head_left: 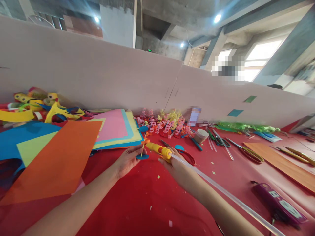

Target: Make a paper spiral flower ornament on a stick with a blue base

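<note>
My right hand [173, 162] is wrapped round a yellow glue gun [157, 149], with a long clear glue stick [221, 190] running out of its back end. The gun's nozzle points left, close to a small paper craft piece. My left hand [128, 160] pinches that paper craft piece [142, 156], which has a blue round base, a thin yellow upright strip and an orange part on top. Whether the nozzle touches the orange part, I cannot tell. Behind both hands stand several curled pink and yellow paper spirals [169, 124].
Coloured paper sheets [71, 157] are stacked on the left. Red-handled scissors [189, 157] lie just beyond my right hand, and yellow-handled scissors [248, 153] farther right. A tape roll [201, 135], an orange strip [283, 164] and a purple device [278, 203] rest on the red table.
</note>
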Available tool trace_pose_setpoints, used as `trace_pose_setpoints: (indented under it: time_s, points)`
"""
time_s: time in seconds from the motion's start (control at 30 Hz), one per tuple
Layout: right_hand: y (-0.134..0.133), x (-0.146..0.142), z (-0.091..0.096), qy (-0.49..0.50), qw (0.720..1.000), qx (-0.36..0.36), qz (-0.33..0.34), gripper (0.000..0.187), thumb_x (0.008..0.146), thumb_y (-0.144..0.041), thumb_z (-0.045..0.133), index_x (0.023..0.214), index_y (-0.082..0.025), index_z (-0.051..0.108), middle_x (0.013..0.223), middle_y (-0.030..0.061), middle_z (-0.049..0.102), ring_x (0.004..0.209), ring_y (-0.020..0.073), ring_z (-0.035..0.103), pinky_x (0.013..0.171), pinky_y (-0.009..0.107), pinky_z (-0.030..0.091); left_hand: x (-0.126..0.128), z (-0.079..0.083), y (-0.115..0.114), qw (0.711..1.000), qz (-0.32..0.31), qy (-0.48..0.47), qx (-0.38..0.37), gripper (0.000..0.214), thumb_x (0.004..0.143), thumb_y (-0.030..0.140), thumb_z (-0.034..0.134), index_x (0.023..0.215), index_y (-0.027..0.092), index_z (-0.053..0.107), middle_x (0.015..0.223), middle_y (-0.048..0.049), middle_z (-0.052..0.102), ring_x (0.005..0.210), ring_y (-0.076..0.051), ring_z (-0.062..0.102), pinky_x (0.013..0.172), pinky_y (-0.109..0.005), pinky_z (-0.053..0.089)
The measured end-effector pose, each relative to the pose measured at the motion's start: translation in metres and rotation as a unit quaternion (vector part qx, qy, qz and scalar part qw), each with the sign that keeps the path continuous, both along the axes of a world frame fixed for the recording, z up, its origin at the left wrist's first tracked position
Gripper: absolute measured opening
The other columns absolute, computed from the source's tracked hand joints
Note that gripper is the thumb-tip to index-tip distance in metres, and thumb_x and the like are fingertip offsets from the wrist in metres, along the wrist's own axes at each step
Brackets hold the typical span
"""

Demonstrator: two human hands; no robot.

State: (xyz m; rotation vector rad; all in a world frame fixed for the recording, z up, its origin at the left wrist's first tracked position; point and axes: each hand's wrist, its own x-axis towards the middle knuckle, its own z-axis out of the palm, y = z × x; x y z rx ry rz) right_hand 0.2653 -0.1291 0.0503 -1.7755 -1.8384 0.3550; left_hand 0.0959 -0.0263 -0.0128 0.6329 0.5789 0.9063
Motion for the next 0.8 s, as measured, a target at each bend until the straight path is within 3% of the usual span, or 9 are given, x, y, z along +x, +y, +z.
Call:
trace_pose_setpoints:
  time_s: [0.4,0.8]
  points:
    - [-0.0002,-0.0001,0.0009,-0.018,1.000,-0.009,0.002,0.020,0.085,-0.027,0.045,0.097,-0.015,0.056,0.102,0.0132,0.060,0.094,0.0250,0.058,0.082,0.040,0.046,-0.0010,0.0003,0.0000,1.000,-0.004,0.002,0.002,0.018,0.061,0.010,0.077,0.078,0.012,0.072,0.070,-0.0048,0.073,0.071,-0.014,0.067,0.073,-0.024,0.050]
    - [0.0009,0.0012,-0.0019,-0.030,0.999,0.010,0.001,0.020,0.086,-0.026,0.045,0.101,-0.018,0.055,0.100,0.0106,0.059,0.091,0.0234,0.059,0.083,0.039,0.046,-0.0015,-0.0016,0.0007,1.000,-0.012,0.007,0.017,0.019,0.062,0.013,0.078,0.080,0.013,0.073,0.071,-0.0038,0.073,0.071,-0.013,0.066,0.075,-0.024,0.050]
